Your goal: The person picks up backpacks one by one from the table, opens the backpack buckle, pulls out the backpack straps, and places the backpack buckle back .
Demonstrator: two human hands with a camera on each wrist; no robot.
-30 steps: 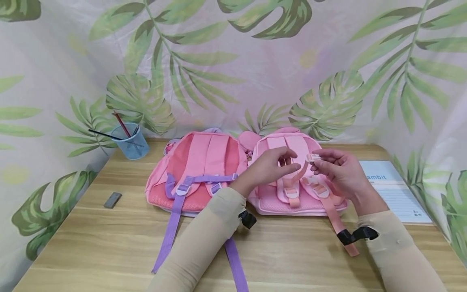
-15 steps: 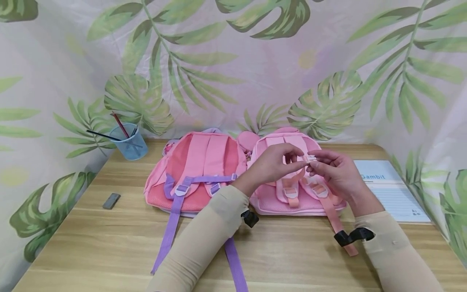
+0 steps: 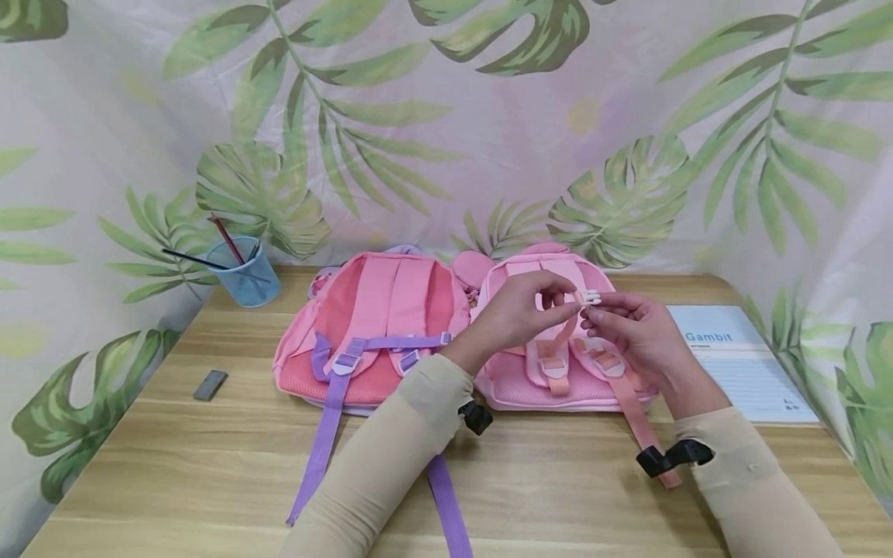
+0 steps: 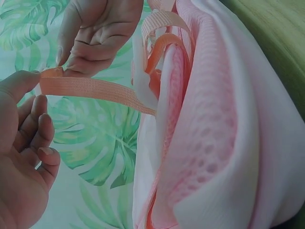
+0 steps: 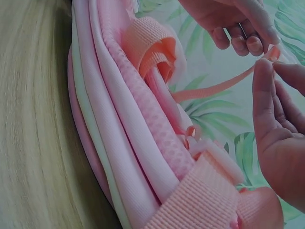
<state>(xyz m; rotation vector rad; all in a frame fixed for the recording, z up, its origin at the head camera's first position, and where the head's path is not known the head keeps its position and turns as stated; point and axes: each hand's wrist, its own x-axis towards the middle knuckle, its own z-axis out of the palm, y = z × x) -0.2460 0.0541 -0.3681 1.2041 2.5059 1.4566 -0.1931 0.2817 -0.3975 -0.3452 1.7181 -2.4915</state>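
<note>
A pink backpack (image 3: 512,384) with orange straps lies on the wooden table with its shoulder-strap side up. Above it, my left hand (image 3: 519,314) pinches a small white pronged buckle (image 3: 591,297) on a narrow orange strap (image 4: 95,90) that runs up from the bag. Thumb and finger of my right hand (image 3: 638,333) pinch the strap's short end close beside the buckle. Both hands' fingertips nearly meet there, partly covering the buckle in the wrist views. Two white adjusters (image 3: 553,366) with orange webbing sit on the shoulder straps below.
A second pink backpack (image 3: 377,310) with purple straps (image 3: 321,465) lies to the left. Farther left are a blue pencil cup (image 3: 246,287) and a grey eraser (image 3: 211,384). A notebook (image 3: 746,380) lies at the right; a leaf-patterned cloth (image 3: 391,155) hangs behind.
My left hand has moved right from beside the buckle and taken hold of it. My right hand has shifted its grip from the buckle to the strap's end.
</note>
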